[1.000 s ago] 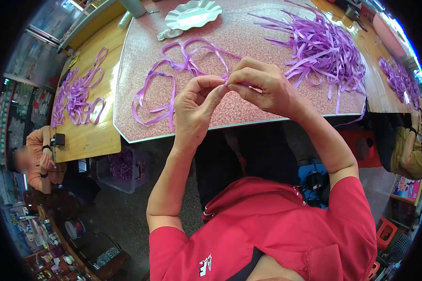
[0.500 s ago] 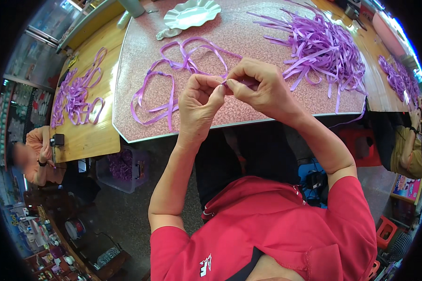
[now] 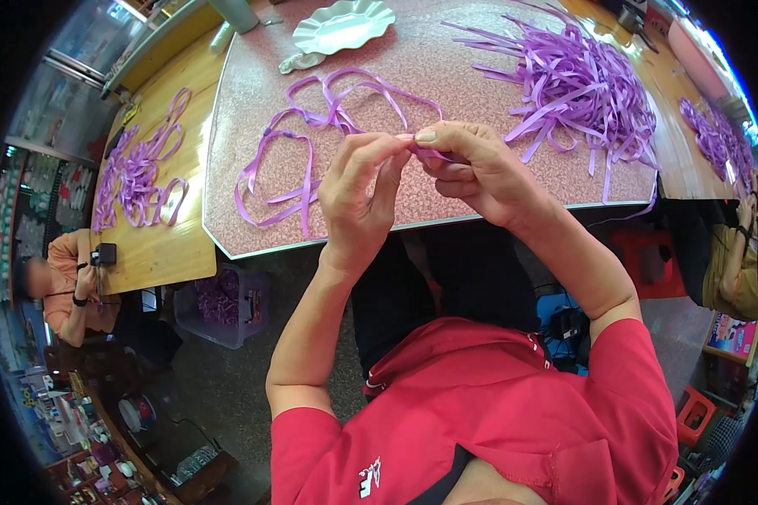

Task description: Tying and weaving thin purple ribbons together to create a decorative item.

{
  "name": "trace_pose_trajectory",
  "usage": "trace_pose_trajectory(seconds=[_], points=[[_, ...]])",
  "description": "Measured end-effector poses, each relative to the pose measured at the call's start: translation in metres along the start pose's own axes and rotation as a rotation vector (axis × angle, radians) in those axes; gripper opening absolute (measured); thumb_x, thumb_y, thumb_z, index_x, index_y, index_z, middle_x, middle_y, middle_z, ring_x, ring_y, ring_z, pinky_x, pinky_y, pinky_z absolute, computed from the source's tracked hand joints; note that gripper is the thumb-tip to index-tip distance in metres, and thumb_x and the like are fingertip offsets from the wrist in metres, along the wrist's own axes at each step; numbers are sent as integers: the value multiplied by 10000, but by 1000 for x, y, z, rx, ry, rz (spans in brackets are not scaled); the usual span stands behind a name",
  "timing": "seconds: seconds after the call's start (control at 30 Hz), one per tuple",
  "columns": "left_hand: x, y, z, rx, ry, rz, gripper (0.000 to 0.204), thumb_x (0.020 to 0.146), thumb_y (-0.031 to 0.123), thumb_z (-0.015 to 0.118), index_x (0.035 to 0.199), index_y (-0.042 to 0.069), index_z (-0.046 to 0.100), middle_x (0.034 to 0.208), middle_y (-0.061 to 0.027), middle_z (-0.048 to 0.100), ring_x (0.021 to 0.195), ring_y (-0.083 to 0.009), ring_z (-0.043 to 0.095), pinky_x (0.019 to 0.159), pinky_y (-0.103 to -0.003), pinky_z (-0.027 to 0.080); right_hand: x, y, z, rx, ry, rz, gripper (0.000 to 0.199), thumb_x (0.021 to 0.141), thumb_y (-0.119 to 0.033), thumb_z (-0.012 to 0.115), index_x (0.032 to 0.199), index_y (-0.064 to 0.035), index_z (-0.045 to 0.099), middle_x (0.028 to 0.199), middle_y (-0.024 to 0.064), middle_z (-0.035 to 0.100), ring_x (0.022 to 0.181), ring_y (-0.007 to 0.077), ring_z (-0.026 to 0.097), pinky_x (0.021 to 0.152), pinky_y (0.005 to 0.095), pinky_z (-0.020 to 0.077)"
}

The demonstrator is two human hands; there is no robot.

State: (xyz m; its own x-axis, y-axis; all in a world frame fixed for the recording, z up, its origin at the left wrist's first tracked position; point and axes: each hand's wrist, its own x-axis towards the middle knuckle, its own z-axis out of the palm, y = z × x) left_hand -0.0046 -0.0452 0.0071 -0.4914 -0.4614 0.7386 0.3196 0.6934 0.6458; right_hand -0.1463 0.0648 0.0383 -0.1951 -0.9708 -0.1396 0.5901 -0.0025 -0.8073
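Left hand (image 3: 358, 189): raised above the near edge of the speckled pink table (image 3: 480, 84), fingers curled narrow, thumb and forefinger pinched on the purple ribbon strip (image 3: 429, 153) at its 1 o'clock.

Right hand (image 3: 476, 172): at 3 o'clock of the left hand, fingertips touching it, closed in a pinch on the same strip. The strip lies between the two pinches, mostly hidden by the fingers.

Looped ribbons (image 3: 312, 126): linked purple loops lying flat on the table at 11 o'clock of the hands, near but apart from them.

Loose ribbon pile (image 3: 573, 84): a heap of cut purple strips on the table at 1 o'clock of the right hand, some ends trailing over the near edge.

Scalloped silver dish (image 3: 341, 29): at 12 o'clock, on the far side of the table.

Wooden table (image 3: 164, 244): at 9 o'clock, touching the pink table's left side, bearing a second bunch of ribbon loops (image 3: 139, 168).

Plastic crate (image 3: 223, 303): on the floor at 8 o'clock, holding purple material.

Seated person (image 3: 67, 286): far left at 9 o'clock, in an orange top.

Further ribbons (image 3: 716, 139): at 2 o'clock, on a table at the right rim.
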Motion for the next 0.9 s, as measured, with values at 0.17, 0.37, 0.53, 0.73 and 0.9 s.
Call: trace_pose_trajectory(seconds=[0.17, 0.37, 0.53, 0.73, 0.9], points=[[11, 5, -5, 452, -14, 382, 225, 780, -23, 745, 976, 30, 647, 875, -89, 600, 820, -240, 601, 728, -340, 471, 2, -2, -8, 179, -71, 180, 181, 944, -178, 621, 799, -79, 579, 673, -56, 478, 463, -15, 313, 406, 171, 242], [9, 14, 3, 300, 57, 48, 185, 802, 19, 750, 961, 22, 655, 890, -91, 620, 829, -227, 602, 736, -330, 478, 0, 4, 3, -180, 107, -139, 144, 936, -196, 670, 963, -55, 679, 729, -41, 570, 501, 5, 401, 438, 181, 292], [7, 15, 2, -28, 19, -356, 113, 874, 35, 704, 967, 0, 651, 912, -76, 661, 838, -156, 627, 755, -282, 499, 11, 21, -9, -524, 142, -444, 184, 936, -206, 681, 1023, -46, 707, 782, -47, 607, 536, 14, 440, 466, 187, 334], [4, 13, 1, -264, 18, -538, 84, 913, 29, 664, 982, -13, 642, 915, -59, 666, 846, -91, 622, 770, -225, 497, 6, 14, -5, -544, 110, -400, 187, 949, -192, 666, 1020, -23, 700, 770, -38, 595, 534, 20, 441, 457, 199, 348], [-8, -1, 12, -177, 137, -375, 111, 915, 7, 650, 1019, -6, 613, 935, -41, 640, 859, -73, 597, 767, -205, 482, 4, 10, 2, -88, 41, -93, 179, 953, -188, 658, 1013, -22, 685, 743, -41, 575, 519, 6, 410, 433, 170, 320]])
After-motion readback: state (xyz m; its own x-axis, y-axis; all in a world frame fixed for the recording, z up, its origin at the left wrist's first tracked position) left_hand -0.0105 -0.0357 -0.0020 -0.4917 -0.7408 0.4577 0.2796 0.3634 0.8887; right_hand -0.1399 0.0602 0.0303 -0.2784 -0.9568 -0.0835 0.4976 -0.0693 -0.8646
